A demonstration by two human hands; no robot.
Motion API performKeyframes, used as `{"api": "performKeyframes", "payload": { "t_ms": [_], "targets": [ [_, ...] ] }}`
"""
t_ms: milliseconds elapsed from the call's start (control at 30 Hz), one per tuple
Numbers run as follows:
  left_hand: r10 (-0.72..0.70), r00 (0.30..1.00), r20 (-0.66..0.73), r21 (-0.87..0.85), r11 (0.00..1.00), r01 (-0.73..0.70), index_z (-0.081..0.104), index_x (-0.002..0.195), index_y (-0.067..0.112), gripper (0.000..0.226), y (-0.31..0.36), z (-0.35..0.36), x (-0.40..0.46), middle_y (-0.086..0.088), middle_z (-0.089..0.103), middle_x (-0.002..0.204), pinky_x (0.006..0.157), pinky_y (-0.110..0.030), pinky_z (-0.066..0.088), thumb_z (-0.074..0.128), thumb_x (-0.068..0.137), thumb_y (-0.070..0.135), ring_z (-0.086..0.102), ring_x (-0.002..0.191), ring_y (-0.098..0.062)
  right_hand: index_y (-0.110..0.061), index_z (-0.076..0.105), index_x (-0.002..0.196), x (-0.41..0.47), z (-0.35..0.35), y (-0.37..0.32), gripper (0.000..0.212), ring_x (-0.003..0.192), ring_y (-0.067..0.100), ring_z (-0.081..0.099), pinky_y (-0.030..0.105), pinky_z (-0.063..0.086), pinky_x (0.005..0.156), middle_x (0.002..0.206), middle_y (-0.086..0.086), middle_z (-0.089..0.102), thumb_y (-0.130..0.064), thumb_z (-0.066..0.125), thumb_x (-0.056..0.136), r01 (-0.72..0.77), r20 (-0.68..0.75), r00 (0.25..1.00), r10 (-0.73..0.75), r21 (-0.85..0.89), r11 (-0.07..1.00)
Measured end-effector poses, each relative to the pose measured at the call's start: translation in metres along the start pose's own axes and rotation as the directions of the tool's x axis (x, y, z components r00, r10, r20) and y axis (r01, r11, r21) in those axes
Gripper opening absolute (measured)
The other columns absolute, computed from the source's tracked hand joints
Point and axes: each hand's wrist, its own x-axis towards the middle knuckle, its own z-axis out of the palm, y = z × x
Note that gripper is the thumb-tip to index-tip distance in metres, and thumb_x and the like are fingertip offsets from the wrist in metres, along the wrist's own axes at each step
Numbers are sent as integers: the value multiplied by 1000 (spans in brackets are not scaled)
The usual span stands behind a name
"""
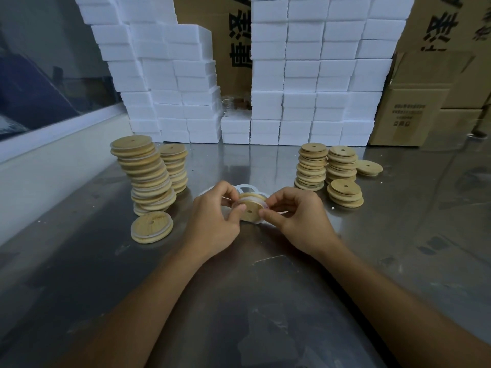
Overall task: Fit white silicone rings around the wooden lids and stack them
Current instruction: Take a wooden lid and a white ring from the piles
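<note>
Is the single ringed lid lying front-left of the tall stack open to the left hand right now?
Probably yes once freed. The ringed lid lies alone on the table, nothing above or beside it, but the left hand is gripping the lid being fitted.

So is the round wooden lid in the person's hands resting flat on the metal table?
No, both hands, left and right, hold the round wooden lid tilted above the metal table.

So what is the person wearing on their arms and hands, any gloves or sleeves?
Nothing that shows. The left hand and the right hand are bare, with no gloves, and no rings, watch or wristband are visible. Both forearms are uncovered right to the lower edge of the picture, so no sleeve comes into view. The fingernails look short and unpainted.
</note>
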Motion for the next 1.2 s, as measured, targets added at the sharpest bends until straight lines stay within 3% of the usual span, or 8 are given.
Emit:
{"api": "performKeyframes", "payload": {
  "t_ms": [67,167,300,433,800,1000,1200],
  "targets": [
    [75,997,7,56,996,-75,56,87,24,19,4,-2,-1,9,63,86,66,-8,41,72,84,15,60,83,-8,-23,70,82,-1,1,-1,16,80,6,71,33,61,76,83,-7,74,-11,80,80,25,-5,1000,-25,-37,999],
    [135,991,21,92,986,-137,58,89,19,14,9,-3,-1,5,64,88,69,-20,47,70,86,14,59,84,-12,-24,69,81,-2,4,-2,16,80,2,69,31,60,72,81,-12,72,-12,80,81,75,-20,997,-77,-85,994],
    [82,996,31,74,994,-84,54,84,25,20,9,-4,-1,6,63,88,67,-5,37,69,87,12,58,85,-10,-14,72,84,-1,4,-2,10,78,1,69,26,59,73,81,-10,72,-21,80,81,56,-32,998,-59,-102,993],
    [55,998,44,57,997,-57,54,84,24,21,9,-4,0,8,62,87,69,-1,38,69,86,10,56,84,-6,-12,73,82,-1,3,-2,13,71,7,68,31,59,71,77,-6,72,-23,81,80,14,-22,1000,-16,-106,994],
    [11,998,60,26,1000,-13,55,83,23,21,9,-3,1,7,64,90,71,-11,42,70,85,8,60,89,-7,-20,66,69,6,-3,1,22,70,19,69,44,59,69,73,1,72,-8,79,80,19,45,999,-15,-84,996],
    [-28,998,59,-13,1000,29,50,76,34,34,8,-4,2,13,63,89,65,-5,42,70,85,8,61,88,-4,-12,73,80,2,-3,1,9,76,17,72,43,60,74,80,0,74,-15,81,79,1,42,999,0,-23,1000],
    [-56,997,61,-76,995,61,55,79,28,27,7,-2,1,8,66,95,76,-21,51,70,85,6,64,93,-7,-13,71,77,0,-1,1,13,71,9,72,34,61,74,77,-3,74,-14,84,76,-19,50,999,20,-34,999]
  ]
}}
